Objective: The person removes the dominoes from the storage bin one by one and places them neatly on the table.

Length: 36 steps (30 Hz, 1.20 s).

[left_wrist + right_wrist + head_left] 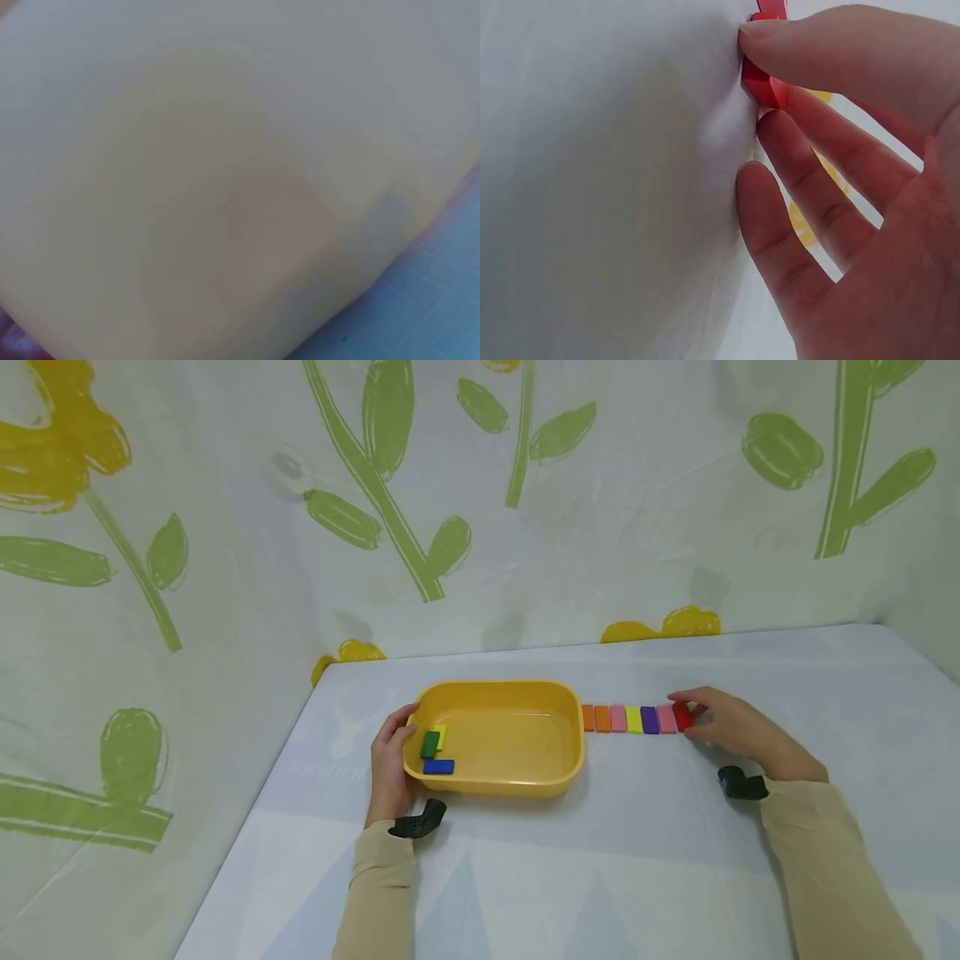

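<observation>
A yellow plastic tub [525, 687] stands on the white table. At its left end lie a green block [430, 744], a yellow block [441, 735] and a blue block [438, 767]. My left hand [400, 732] grips the tub's left rim, thumb over the edge. In the left wrist view the tub wall [225, 187] fills the frame as a blur. Right of the tub runs a row of several coloured blocks [634, 719]. My right hand [692, 720] pinches the red block [681, 716] at the row's right end. The right wrist view shows the red block [763, 84] between thumb and fingers [795, 142].
The white table [600, 860] stretches out in front of the tub and to the right of the row. A cloth backdrop [480, 527] with green leaves rises behind the table and along the left side.
</observation>
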### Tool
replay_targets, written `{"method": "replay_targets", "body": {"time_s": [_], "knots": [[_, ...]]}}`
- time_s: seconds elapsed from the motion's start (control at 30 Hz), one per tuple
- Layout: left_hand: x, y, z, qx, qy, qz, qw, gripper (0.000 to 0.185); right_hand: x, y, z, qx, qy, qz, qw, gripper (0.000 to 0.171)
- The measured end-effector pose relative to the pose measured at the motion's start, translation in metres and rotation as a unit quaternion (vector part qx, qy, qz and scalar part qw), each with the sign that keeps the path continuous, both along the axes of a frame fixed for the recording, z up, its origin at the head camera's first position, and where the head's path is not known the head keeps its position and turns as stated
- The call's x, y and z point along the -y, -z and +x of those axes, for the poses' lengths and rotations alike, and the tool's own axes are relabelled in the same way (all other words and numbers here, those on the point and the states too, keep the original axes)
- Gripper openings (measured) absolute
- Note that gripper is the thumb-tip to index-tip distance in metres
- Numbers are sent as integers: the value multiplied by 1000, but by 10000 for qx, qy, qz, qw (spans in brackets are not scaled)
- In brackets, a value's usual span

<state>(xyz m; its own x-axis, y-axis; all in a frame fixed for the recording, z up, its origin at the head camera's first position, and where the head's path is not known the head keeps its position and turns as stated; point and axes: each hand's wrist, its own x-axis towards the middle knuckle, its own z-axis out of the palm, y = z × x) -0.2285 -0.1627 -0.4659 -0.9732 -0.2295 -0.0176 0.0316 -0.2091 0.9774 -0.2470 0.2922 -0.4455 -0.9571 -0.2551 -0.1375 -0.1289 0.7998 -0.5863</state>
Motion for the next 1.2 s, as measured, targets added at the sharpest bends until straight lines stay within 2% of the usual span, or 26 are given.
{"method": "replay_targets", "body": {"time_s": [0.5, 0.83, 0.97, 1.2], "knots": [[2, 3, -2, -134, 35, 2, 9999, 31, -2, -2, -1, -19, -1, 228, 9997, 61], [2, 4, -1, -161, 110, -15, 9998, 31, -5, -8, 4, 108, 251, -3, 9996, 56], [2, 4, -1, -163, 123, -9, 9998, 31, 3, -9, 1, -219, 336, 70, 9992, 52], [2, 3, 0, -133, 109, 14, 9999, 31, 27, -21, 2, -1221, 517, -57, 9912, 43]]}}
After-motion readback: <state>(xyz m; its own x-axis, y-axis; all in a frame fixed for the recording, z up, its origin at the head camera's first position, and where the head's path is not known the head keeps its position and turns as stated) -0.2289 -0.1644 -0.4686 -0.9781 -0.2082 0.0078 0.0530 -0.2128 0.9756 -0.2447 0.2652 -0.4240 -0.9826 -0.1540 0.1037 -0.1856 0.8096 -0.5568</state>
